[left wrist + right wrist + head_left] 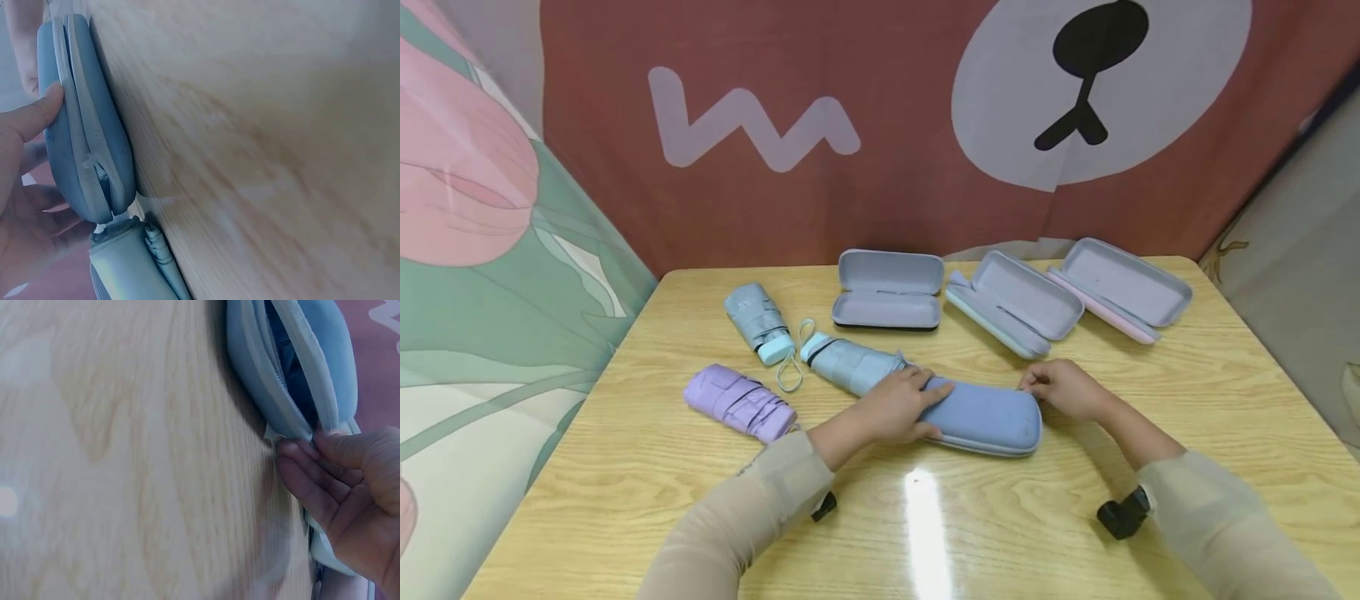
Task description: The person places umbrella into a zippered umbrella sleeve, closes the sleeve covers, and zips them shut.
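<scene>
A blue zippered case (981,417) lies on the table, its zipper partly undone, with a gap between the two zipper edges (294,369). My left hand (895,407) holds the case at its left end, the thumb (50,106) on one side and the fingers round the other. At the right end, my right hand (1067,390) pinches the zipper's end between thumb and fingertips; the pull itself is hidden by them. A folded grey-blue umbrella (850,364) lies against the case's left end, partly behind my left hand.
Another grey-blue umbrella (756,321) and a purple umbrella (737,402) lie at the left. Along the back stand three opened cases: a dark-bottomed one (887,310), a mint one (992,321) and a pink one (1105,308). A printed cloth (775,208) hangs behind the table.
</scene>
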### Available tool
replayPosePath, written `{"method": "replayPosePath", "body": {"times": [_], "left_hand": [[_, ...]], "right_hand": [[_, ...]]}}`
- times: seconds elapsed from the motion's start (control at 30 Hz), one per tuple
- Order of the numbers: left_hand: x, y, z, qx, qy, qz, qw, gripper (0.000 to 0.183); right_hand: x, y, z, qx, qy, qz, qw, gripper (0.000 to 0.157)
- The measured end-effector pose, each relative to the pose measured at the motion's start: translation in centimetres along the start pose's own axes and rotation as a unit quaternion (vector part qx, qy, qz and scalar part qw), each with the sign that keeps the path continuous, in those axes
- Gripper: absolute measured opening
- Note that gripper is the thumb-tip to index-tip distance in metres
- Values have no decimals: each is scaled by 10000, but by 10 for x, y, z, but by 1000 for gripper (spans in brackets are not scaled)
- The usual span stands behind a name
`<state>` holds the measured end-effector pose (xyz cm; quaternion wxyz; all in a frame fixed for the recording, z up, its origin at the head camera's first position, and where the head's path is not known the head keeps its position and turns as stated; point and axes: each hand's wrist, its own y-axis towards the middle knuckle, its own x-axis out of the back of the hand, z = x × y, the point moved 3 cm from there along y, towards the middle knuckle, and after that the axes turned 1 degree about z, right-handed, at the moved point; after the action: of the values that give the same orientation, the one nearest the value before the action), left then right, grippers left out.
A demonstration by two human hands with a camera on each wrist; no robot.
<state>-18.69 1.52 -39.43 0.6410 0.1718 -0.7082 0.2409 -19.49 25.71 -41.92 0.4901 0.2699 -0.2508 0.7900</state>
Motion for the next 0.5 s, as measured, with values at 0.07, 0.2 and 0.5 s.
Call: {"method": "replayPosePath", "body": {"times": [0.07,0.2,0.5], "left_hand": [[-1,-1,1,101,7,-77,9999,67],[-3,-2,1,190,96,-228,9995,66],[-2,0,-5,385,449,-370,9976,64]], "right_hand": [[1,-2,-3,-218,316,35,9993,10],[2,-5,-7,-332,701,79,9970,9],[5,-11,-7,-329,1148,-18,9928,9]]}}
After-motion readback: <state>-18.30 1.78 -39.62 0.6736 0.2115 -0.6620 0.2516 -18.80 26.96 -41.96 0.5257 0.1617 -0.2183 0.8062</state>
